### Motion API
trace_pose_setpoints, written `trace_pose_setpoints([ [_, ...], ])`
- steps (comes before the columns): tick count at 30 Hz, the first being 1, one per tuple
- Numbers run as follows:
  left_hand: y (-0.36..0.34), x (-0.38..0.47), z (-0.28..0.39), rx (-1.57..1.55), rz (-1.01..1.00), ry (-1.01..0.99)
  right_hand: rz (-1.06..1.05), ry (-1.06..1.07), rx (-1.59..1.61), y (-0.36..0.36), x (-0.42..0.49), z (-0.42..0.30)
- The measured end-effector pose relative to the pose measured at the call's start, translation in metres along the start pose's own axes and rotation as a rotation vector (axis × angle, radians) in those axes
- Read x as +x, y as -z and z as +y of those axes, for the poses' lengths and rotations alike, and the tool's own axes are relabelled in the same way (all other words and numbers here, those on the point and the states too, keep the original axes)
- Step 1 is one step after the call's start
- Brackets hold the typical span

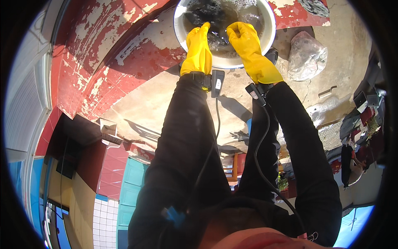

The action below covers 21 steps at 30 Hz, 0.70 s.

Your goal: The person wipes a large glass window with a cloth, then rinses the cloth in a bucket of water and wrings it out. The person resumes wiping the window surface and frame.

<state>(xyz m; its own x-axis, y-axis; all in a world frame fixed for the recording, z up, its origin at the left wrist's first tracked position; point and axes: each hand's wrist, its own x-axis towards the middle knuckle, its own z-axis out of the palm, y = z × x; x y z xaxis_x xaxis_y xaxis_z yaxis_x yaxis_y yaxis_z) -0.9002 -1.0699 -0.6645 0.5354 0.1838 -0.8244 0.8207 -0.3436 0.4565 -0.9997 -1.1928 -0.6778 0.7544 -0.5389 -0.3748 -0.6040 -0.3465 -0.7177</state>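
A white enamel basin (pixel 270 31) with a blue rim holds murky, sudsy water and a dark wet cloth (pixel 214 15). Both my hands wear yellow rubber gloves and are over the near half of the basin. My left hand (pixel 198 46) has thumb and fingers pinched at the cloth's near left edge. Curled in a loose fist, my right hand (pixel 245 40) meets the cloth from the right. Suds, shine and the gloves partly hide where the fingers close on the cloth. Small black devices with cables are strapped at my left wrist (pixel 217 83) and right wrist (pixel 256 94).
A knotted translucent plastic bag (pixel 307 57) sits on the concrete right of the basin. Worn red-painted steps (pixel 136 65) rise on the left. A dustpan (pixel 108 127) with a brush lies lower left. Grey fabric (pixel 315 7) lies at upper right. Another person (pixel 354 168) is far right.
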Motion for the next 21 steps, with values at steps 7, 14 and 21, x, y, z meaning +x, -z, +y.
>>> trace_pose_setpoints([
  [7, 0.019, -0.072, 0.007, 0.044, -0.314, -0.385, -0.345, -0.131, 0.581, -0.002, -0.033, -0.010],
  [14, 0.011, -0.081, -0.028, 0.312, -0.262, -1.003, -0.392, -0.444, 1.328, 0.010, -0.036, 0.003],
  [21, 0.011, -0.093, -0.041, 0.297, -0.632, -0.628, -0.219, -0.632, 0.797, 0.018, 0.006, 0.013],
])
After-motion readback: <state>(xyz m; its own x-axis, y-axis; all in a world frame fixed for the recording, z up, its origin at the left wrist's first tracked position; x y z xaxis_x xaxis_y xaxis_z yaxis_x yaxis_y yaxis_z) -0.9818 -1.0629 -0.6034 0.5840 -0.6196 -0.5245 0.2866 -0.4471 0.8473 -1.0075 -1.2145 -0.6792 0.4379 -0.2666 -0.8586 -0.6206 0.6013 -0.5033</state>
